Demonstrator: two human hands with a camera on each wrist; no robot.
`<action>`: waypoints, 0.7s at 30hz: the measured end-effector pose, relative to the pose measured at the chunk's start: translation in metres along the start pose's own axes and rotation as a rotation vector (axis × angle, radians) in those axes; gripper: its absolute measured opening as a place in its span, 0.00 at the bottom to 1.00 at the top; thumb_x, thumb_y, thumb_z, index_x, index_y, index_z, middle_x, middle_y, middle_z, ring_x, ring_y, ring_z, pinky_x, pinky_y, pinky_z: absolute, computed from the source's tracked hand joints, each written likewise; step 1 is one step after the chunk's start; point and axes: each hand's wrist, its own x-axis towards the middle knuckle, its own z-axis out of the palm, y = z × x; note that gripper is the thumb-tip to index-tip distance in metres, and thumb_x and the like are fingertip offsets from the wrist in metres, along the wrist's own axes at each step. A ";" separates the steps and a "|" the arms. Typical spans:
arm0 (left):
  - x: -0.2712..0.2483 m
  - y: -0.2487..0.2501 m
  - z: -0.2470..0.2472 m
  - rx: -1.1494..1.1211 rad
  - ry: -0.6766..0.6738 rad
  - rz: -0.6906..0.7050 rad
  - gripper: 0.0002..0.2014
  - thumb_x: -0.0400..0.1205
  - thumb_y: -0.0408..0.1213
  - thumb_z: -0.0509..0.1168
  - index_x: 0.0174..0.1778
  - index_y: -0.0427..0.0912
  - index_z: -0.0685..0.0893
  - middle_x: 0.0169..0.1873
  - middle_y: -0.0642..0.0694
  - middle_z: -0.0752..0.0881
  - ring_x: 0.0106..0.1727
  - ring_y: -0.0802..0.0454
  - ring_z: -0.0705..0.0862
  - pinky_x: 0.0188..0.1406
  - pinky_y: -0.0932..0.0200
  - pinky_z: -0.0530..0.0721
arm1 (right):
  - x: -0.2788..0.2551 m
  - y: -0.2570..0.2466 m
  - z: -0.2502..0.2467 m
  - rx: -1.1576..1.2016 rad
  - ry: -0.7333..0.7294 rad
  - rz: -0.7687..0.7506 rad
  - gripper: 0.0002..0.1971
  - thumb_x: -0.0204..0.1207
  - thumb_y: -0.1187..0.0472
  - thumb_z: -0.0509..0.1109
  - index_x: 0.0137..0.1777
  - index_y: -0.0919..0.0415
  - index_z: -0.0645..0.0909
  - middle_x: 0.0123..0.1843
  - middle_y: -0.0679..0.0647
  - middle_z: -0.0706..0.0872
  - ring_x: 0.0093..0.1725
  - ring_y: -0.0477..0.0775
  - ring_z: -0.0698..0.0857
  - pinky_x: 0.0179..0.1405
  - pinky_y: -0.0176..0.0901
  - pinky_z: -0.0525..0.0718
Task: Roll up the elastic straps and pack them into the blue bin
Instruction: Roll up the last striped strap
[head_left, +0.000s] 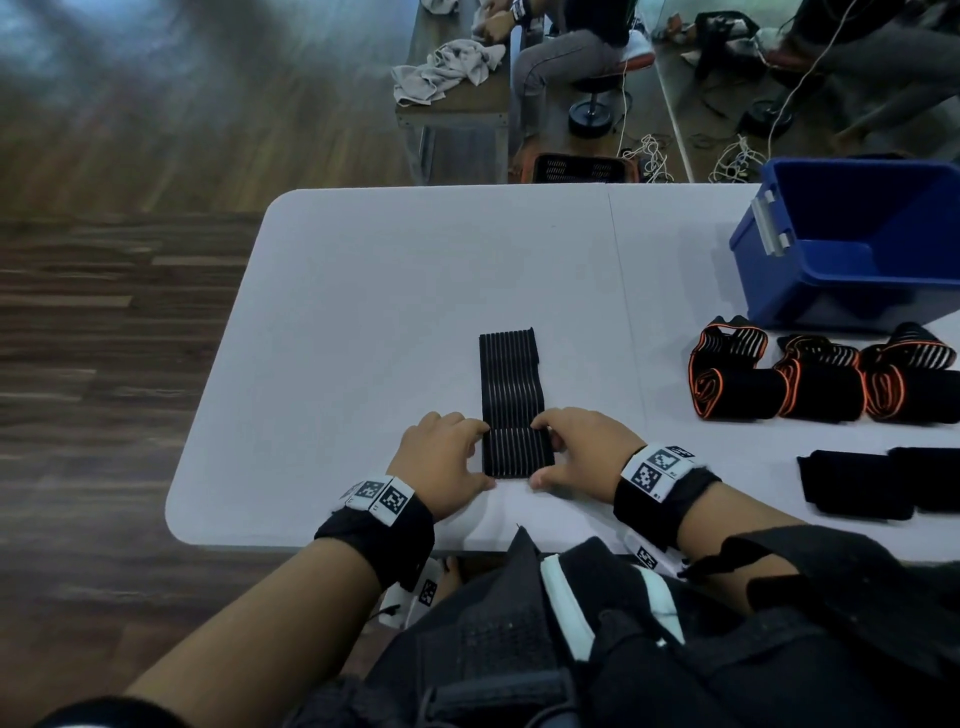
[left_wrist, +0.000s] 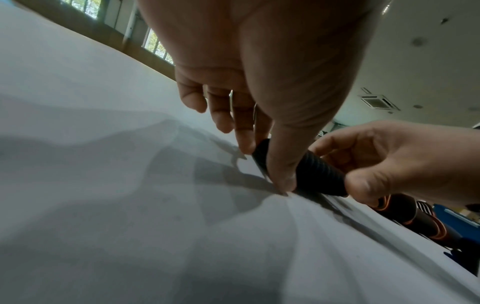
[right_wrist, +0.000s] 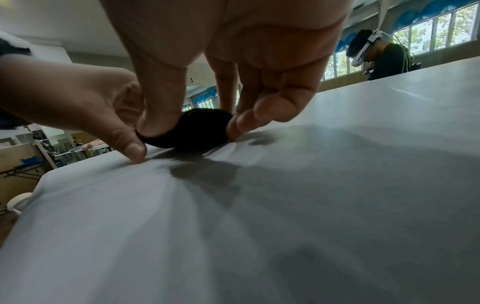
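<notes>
both hands (head_left: 519, 457) pinch the ribbed black strap's (head_left: 511, 384) rolled end on the smooth table (head_left: 389, 291).

A white desk (head_left: 395, 291) fills the frame's middle over a dark wood floor (head_left: 104, 338). At the top, crumpled grey cloths (head_left: 441, 70) lie on a wooden bench (head_left: 457, 106) — a seated person (head_left: 566, 57) just beside it.

We see bare white worktop (head_left: 389, 291) open left of and beyond the ribbed black strap (head_left: 511, 384); to the right, orange-edged rolled straps (head_left: 737, 387), flat black straps (head_left: 857, 483) and the blue plastic bin (head_left: 810, 280) crowd the route.
</notes>
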 end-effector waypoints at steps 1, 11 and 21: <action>0.001 -0.001 0.001 -0.026 -0.001 0.000 0.32 0.72 0.63 0.73 0.71 0.56 0.79 0.48 0.59 0.82 0.54 0.52 0.77 0.57 0.49 0.80 | 0.000 0.001 -0.001 -0.014 -0.006 -0.004 0.35 0.64 0.39 0.79 0.71 0.47 0.75 0.55 0.46 0.83 0.53 0.48 0.82 0.57 0.47 0.82; 0.002 0.010 -0.005 -0.337 -0.058 -0.136 0.23 0.87 0.58 0.58 0.40 0.44 0.86 0.32 0.50 0.85 0.38 0.53 0.83 0.36 0.57 0.77 | 0.005 0.002 0.003 0.140 0.090 0.167 0.21 0.82 0.41 0.60 0.36 0.55 0.79 0.35 0.50 0.84 0.38 0.52 0.82 0.35 0.45 0.76; -0.004 0.010 -0.003 -0.304 0.116 -0.194 0.16 0.82 0.59 0.65 0.48 0.49 0.79 0.37 0.54 0.82 0.40 0.54 0.81 0.39 0.55 0.78 | -0.005 -0.004 0.007 0.213 0.254 0.189 0.16 0.80 0.44 0.67 0.58 0.51 0.68 0.45 0.49 0.80 0.43 0.52 0.83 0.44 0.49 0.83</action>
